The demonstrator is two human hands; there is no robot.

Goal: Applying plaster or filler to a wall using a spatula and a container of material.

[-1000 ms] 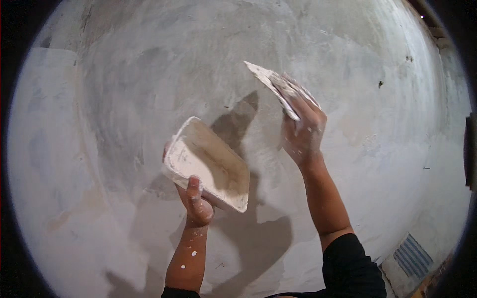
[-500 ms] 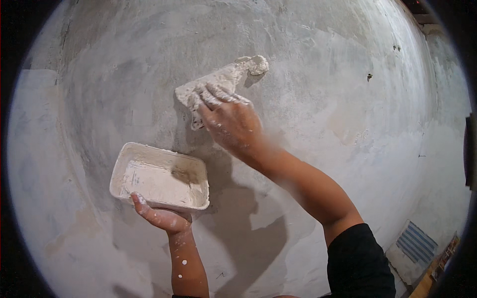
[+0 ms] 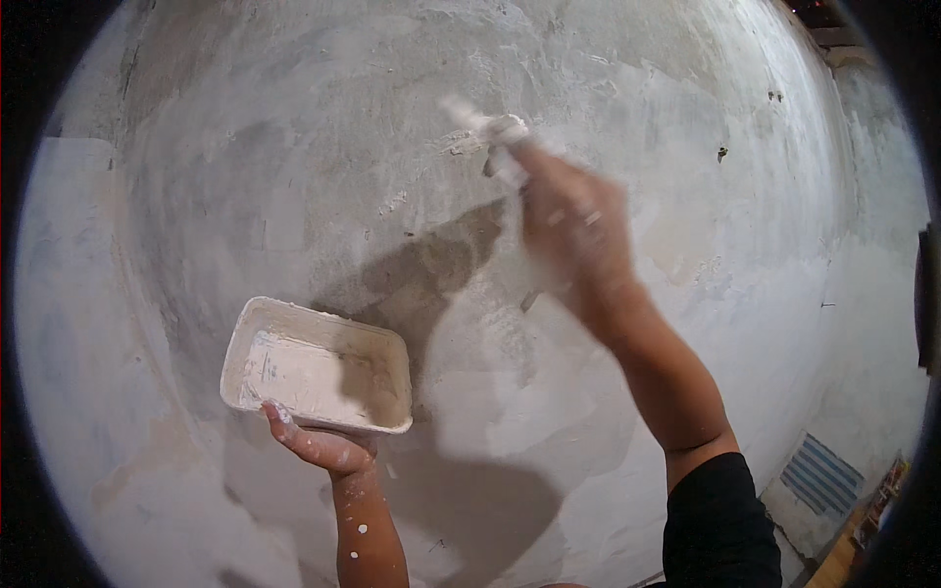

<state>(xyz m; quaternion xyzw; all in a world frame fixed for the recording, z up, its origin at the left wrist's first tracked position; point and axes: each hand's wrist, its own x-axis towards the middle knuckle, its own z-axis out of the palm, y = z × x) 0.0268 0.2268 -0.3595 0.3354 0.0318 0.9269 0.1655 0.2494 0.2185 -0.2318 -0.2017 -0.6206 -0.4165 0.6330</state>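
My left hand (image 3: 323, 449) grips the near edge of a white rectangular tray (image 3: 316, 365) smeared with pale plaster, holding it up in front of the wall. My right hand (image 3: 573, 230) is blurred with motion and holds a plaster-coated scraper blade (image 3: 485, 132) pressed flat against the grey plastered wall (image 3: 294, 147), up and to the right of the tray. White plaster specks dot both forearms. The blade's shape is smeared by blur.
The wall fills nearly the whole view, with lighter fresh patches at the lower middle and right. A small striped vent grille (image 3: 821, 480) sits low on the right, with an orange-brown strip (image 3: 853, 554) below it. A dark object (image 3: 925, 294) shows at the right rim.
My right hand has swept the blade from the left-middle of the wall up and to the right. The tray has dropped slightly lower and shifted right in my left hand.
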